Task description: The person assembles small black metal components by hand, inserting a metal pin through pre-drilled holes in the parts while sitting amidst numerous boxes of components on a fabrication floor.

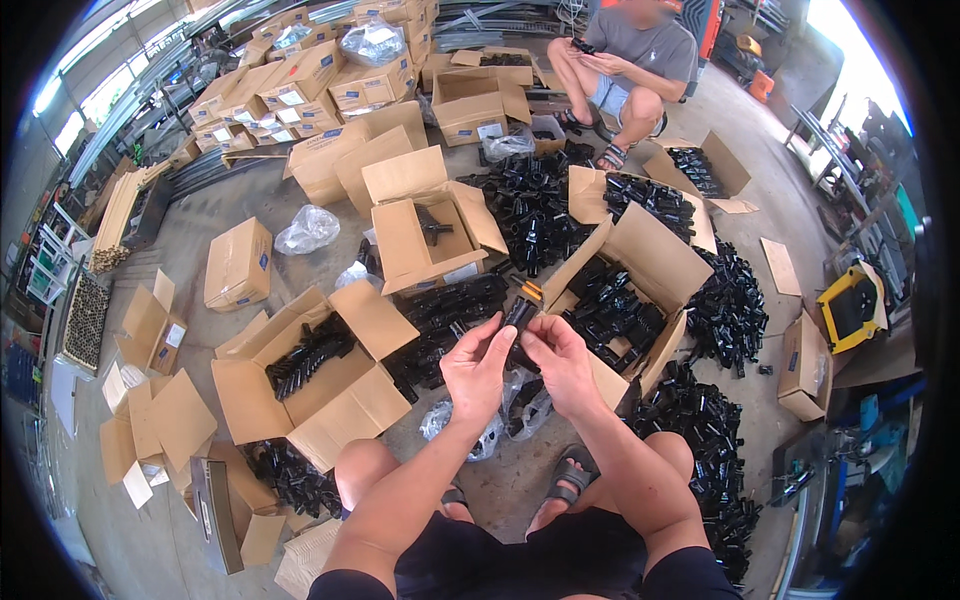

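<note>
Left fingers (497, 348) and right fingers (538, 349) grip a black part (518, 313) between open cartons' edges (350, 415).

A workshop or warehouse is spreading out around a heap of black parts (535, 210) on a grey floor (130, 525). Stacked cartons (300, 85) are standing behind and left of the heap, long metal bars (490, 22) are lying behind it, and bundled strips (125, 215) are resting well to its left.

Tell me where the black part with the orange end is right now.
It's near the middle of the head view, held up between the fingers of your left hand and right hand, left of the open carton of black pieces.
</note>
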